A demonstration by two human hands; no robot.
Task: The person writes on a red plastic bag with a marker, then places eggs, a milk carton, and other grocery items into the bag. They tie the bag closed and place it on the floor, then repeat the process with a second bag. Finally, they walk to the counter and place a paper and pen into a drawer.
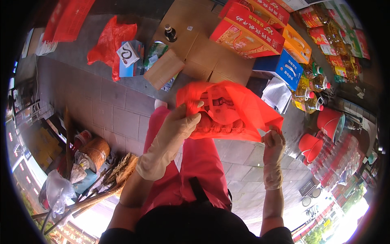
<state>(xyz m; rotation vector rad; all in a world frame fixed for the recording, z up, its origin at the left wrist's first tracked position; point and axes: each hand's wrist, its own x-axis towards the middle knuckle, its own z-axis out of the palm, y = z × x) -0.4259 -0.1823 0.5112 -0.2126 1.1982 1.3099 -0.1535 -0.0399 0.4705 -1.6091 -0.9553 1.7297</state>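
A thin red plastic bag (253, 114) is stretched between my two gloved hands, above my legs. My left hand (182, 122) grips the bunched top of the bag at its left side. At the lower right corner, my right hand (273, 141) pinches the plastic between bent fingers. Through the red film I make out a package (222, 106) with dark print and a row of rounded lumps along its lower edge. What the package holds, I cannot tell. Both hands wear pale, thin gloves that reach past the wrists.
Flattened cardboard (201, 39) lies ahead, bearing a dark bottle (170, 33). Red gift cartons (249, 30), a blue box (278, 67) and oil bottles (307, 103) stand right. Red buckets (310, 148) sit near shrink-wrapped bottles (338, 155). A straw broom (122, 174) lies left.
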